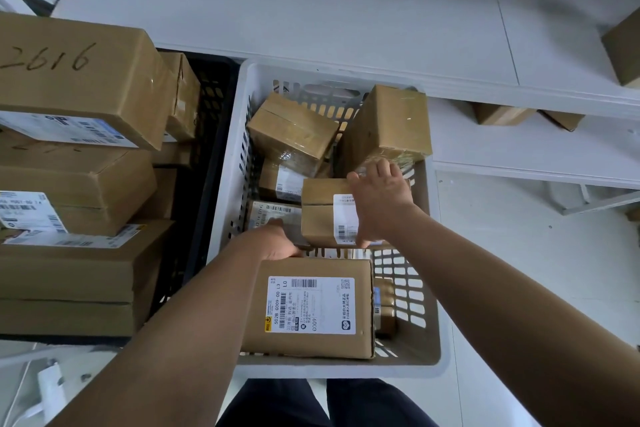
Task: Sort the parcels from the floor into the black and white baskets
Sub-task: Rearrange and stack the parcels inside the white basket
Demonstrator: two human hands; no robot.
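Note:
The white basket (pixel 228 163) in the middle holds several brown cardboard parcels. A large labelled parcel (pixel 311 308) lies at its near end, and my left hand (pixel 277 243) grips that parcel's far edge with its fingertips hidden behind it. My right hand (pixel 381 198) lies with spread fingers on a smaller labelled parcel (pixel 322 215) in the basket's middle, its fingertips reaching a taped box (pixel 388 121) tilted against the far right corner. The black basket (pixel 214 87) on the left is piled with large parcels, the top one (pixel 79 80) marked 2616.
A white shelf board (pixel 311 10) runs behind both baskets. More small parcels (pixel 498 114) sit under it at the right, and another (pixel 623 48) lies on it at the right edge. White floor (pixel 519 253) lies right of the white basket. My legs are at the bottom.

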